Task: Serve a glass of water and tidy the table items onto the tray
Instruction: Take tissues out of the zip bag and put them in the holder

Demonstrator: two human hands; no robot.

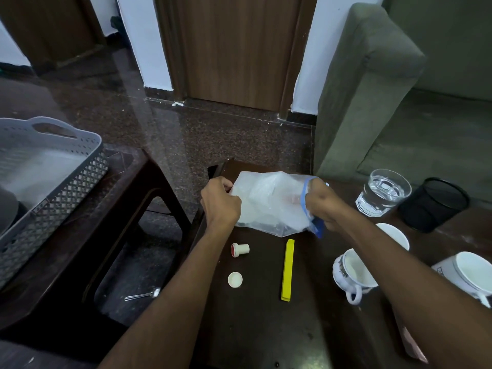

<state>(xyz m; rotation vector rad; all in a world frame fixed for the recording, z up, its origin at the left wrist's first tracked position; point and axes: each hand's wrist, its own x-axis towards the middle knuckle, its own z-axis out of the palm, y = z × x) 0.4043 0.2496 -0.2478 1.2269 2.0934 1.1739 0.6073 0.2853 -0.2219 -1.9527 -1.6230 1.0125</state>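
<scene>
A green sofa (372, 83) is standing at the upper right, beyond the far edge of the dark wooden table (255, 328) that is carrying most of the things. A grey perforated basket (53, 179) is sitting on a lower dark side table (125, 198) at the left. A clear plastic bag (269, 203) with a blue zip edge is lying at the far end of the table, between both hands. The left hand (221, 201) is gripping the bag's left edge, its fingers curled round the plastic. The right hand (323, 203) is gripping the bag's blue-edged mouth, its fingers curled into the opening. A black mesh cup (434, 206) is lying tilted on its side at the right, just beside a glass of water (383, 193), which is standing upright near the right hand. Three white cups are sitting at the right: one with a handle (351, 272) near the right forearm, one (468, 275) at the frame's edge, and one (396, 235) partly hidden behind the forearm. A yellow bar (288, 270) is lying lengthwise in front of the bag. A small white bottle with a red end (240, 249) is lying on its side below the left hand, with a white cap (235, 279) nearer the person. A metal fork (142, 294) is lying on the floor between the two tables.
</scene>
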